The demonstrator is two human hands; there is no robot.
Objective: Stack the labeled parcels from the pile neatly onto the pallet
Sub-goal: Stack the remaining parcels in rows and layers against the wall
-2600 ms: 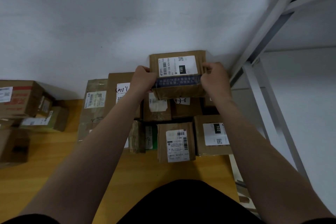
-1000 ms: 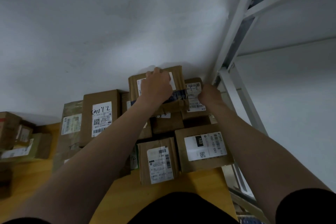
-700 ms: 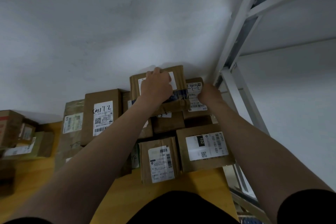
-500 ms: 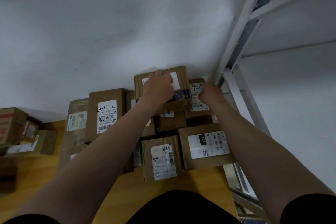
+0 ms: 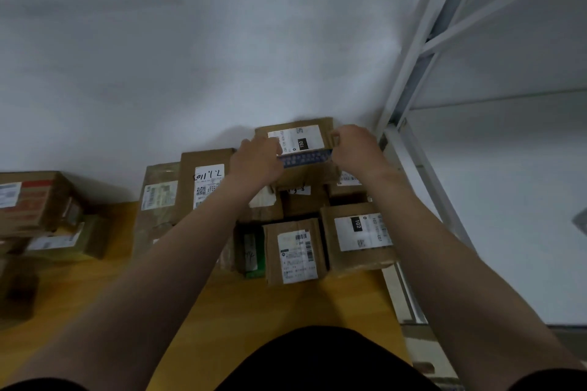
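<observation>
— Where's the parcel (image 5: 297, 149)?
— On top of the back row of boxes against the wall (image 5: 190, 57), beside the white rack (image 5: 409, 79).
— And the hands?
— The left hand (image 5: 257, 162) grips its left end, the right hand (image 5: 357, 149) its right end. Other parcels stand on the yellow surface (image 5: 270, 305) below.

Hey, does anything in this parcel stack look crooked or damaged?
Mostly tidy. The green-edged parcel is wedged on its side beside the flat-lying barcode box, unlike its neighbours. No visible damage.
</observation>
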